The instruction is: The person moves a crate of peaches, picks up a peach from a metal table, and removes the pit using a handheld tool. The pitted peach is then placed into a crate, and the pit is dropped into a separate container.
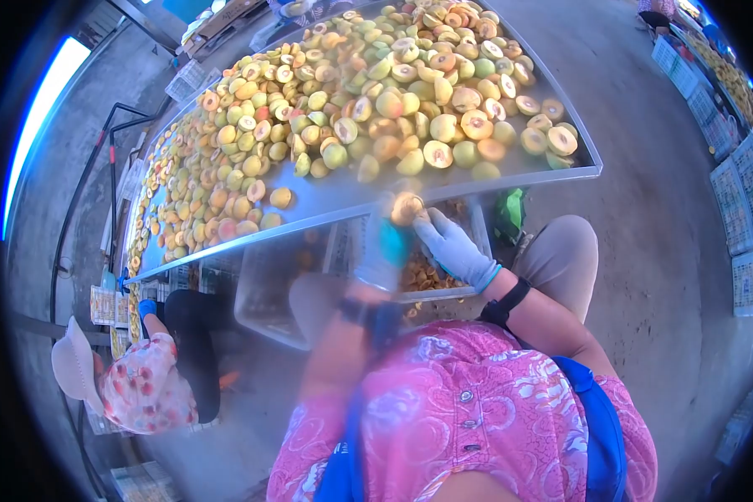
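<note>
So, starting at the far left, a co-worker (142, 385) is sitting low beside the table (335, 201), wearing a white hat (74, 364), a flowery top and a blue glove (146, 308). The table is a long steel sheet running from lower left to upper right, and it's carrying a huge pile (351, 100) of halved yellow and orange fruit, cut faces mostly pointing up. Under its near edge a grey tub (263, 305) is sitting just left of the wearer's arms.

Moving to the middle, the left hand (381, 251) is coming out as a blur. It's gloved, with something teal showing on it, and it's reaching up under the fruit half (407, 207), but I can't tell whether it's gripping or just touching. The half is hanging right at the table's rim, above a crate (443, 293) holding orange scraps (422, 272).

Just right of that, the right hand (456, 247), in a pale glove, is pinching the half from the side with its fingertips (422, 219). So both hands are meeting close together at that one piece. A black wristband (510, 297) is circling the right forearm.

Further right, something green (508, 213) is poking out under the table, next to the wearer's knee (565, 251). At the far right, white trays (745, 192) are lying in a row on the concrete.
</note>
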{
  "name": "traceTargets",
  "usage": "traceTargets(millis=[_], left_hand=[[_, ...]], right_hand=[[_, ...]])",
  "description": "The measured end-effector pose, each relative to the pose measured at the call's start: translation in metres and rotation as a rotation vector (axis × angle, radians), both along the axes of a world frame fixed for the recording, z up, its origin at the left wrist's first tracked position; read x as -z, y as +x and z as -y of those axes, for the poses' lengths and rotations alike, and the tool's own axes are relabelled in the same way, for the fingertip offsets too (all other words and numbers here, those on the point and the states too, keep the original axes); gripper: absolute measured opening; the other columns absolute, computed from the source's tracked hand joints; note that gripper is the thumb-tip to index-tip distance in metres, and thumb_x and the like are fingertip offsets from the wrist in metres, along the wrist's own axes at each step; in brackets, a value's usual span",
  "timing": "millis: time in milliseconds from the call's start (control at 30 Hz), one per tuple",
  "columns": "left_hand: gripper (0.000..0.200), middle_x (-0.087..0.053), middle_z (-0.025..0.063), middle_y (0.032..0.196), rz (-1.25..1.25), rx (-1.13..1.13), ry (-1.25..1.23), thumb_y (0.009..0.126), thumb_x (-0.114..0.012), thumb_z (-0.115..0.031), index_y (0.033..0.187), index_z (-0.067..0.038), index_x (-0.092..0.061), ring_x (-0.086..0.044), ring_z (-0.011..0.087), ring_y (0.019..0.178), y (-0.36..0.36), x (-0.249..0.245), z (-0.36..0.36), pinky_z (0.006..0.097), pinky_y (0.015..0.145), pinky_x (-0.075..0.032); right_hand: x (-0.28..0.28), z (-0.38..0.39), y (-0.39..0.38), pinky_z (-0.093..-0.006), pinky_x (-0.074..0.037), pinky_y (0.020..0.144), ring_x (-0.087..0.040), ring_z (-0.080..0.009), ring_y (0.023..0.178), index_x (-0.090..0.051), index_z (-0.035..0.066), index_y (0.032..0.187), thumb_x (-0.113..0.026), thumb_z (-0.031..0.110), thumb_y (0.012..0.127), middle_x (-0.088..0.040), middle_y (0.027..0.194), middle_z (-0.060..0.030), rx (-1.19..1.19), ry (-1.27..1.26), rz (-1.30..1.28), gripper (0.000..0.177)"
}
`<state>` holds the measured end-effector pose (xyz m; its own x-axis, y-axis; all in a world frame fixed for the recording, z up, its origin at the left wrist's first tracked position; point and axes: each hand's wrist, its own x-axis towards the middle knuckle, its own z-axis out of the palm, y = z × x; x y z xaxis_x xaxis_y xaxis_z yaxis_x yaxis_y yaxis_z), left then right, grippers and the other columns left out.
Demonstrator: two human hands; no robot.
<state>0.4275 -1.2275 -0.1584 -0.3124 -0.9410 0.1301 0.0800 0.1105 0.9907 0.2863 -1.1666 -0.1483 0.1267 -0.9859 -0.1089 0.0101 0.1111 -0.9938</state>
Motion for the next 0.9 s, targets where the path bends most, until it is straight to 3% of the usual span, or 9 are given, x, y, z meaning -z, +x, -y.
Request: traceTargets(millis=[100,200,267,333,400,533,767,833,900], left_hand=[[0.034,-0.063,0.0111,0.098,-0.380,0.081,0.107,0.096,-0.048,-0.027,0.114,0.001,-0.054,-0.063,0.0204,0.086,-0.003,0.012,0.003,0.0315,0.080,-0.054],[0.053,-0.061,0.0051,0.088,-0.425,-0.133,0.131,0.086,-0.066,-0.048,0.106,0.000,-0.055,-0.058,0.0148,0.076,-0.020,0.010,-0.010,0.0259,0.067,-0.049],[0.052,-0.061,0.0071,0.091,-0.273,-0.153,-0.013,0.090,-0.059,-0.050,0.105,-0.001,-0.056,-0.060,0.0175,0.080,-0.022,0.004,-0.014,0.0297,0.073,-0.051],[0.052,-0.062,0.0092,0.094,-0.122,-0.172,-0.159,0.094,-0.051,-0.052,0.105,-0.002,-0.057,-0.063,0.0201,0.085,-0.026,-0.003,-0.016,0.0335,0.078,-0.054],[0.059,-0.061,0.0095,0.093,-0.507,-0.259,0.328,0.091,-0.049,-0.062,0.099,-0.004,-0.057,-0.063,0.0209,0.085,-0.031,-0.012,-0.018,0.0358,0.077,-0.054],[0.057,-0.061,0.0102,0.093,-0.284,-0.123,0.316,0.091,-0.049,-0.061,0.093,-0.005,-0.057,-0.063,0.0209,0.083,-0.022,-0.027,-0.026,0.0376,0.077,-0.054],[0.058,-0.062,0.0108,0.089,-0.303,-0.201,0.357,0.091,-0.046,-0.063,0.088,-0.007,-0.057,-0.064,0.0238,0.080,-0.021,-0.020,-0.019,0.0380,0.074,-0.056],[0.058,-0.062,0.0104,0.087,-0.349,-0.211,0.381,0.091,-0.045,-0.063,0.088,-0.007,-0.057,-0.064,0.0236,0.080,-0.019,-0.023,-0.022,0.0375,0.073,-0.056],[0.057,-0.062,0.0094,0.084,-0.330,-0.155,0.414,0.092,-0.046,-0.062,0.088,-0.006,-0.058,-0.064,0.0220,0.078,-0.017,-0.041,-0.031,0.0365,0.073,-0.056]], right_hand=[[0.005,0.001,-0.001,-0.0379,-0.047,0.080,-0.061,-0.0291,0.087,-0.054,-0.002,0.115,-0.044,0.037,0.100,-0.064,0.095,-0.0190,-0.018,-0.047,-0.071,0.043],[-0.002,-0.002,-0.003,-0.0407,-0.047,0.079,-0.062,-0.0353,0.087,-0.054,-0.003,0.114,-0.040,0.040,0.101,-0.064,0.095,-0.0232,-0.054,-0.082,-0.167,0.047],[-0.002,-0.002,-0.004,-0.0418,-0.047,0.079,-0.062,-0.0379,0.087,-0.053,-0.004,0.113,-0.038,0.042,0.101,-0.063,0.095,-0.0249,-0.078,-0.091,-0.217,0.050],[0.005,-0.001,-0.002,-0.0404,-0.048,0.079,-0.062,-0.0338,0.086,-0.053,-0.005,0.113,-0.037,0.043,0.101,-0.064,0.095,-0.0227,-0.085,-0.146,-0.132,0.051],[-0.010,-0.006,-0.006,-0.0389,-0.048,0.080,-0.062,-0.0298,0.087,-0.053,-0.004,0.114,-0.037,0.043,0.101,-0.064,0.096,-0.0197,-0.127,-0.059,-0.093,0.051],[-0.020,-0.015,-0.008,-0.0343,-0.047,0.083,-0.057,-0.0182,0.090,-0.054,-0.003,0.116,-0.038,0.044,0.101,-0.062,0.101,-0.0106,-0.225,0.052,0.021,0.052],[-0.021,-0.013,-0.009,-0.0313,-0.047,0.081,-0.056,-0.0150,0.090,-0.054,-0.001,0.118,-0.041,0.045,0.100,-0.060,0.100,-0.0066,-0.211,0.162,0.048,0.050],[-0.021,-0.011,-0.017,-0.0295,-0.047,0.079,-0.056,-0.0137,0.088,-0.055,-0.001,0.118,-0.042,0.047,0.100,-0.061,0.100,-0.0058,-0.335,0.469,0.226,0.052],[-0.011,-0.010,-0.018,-0.0278,-0.047,0.076,-0.055,-0.0120,0.086,-0.054,0.000,0.120,-0.042,0.047,0.100,-0.060,0.099,-0.0049,-0.366,0.482,0.303,0.053]])
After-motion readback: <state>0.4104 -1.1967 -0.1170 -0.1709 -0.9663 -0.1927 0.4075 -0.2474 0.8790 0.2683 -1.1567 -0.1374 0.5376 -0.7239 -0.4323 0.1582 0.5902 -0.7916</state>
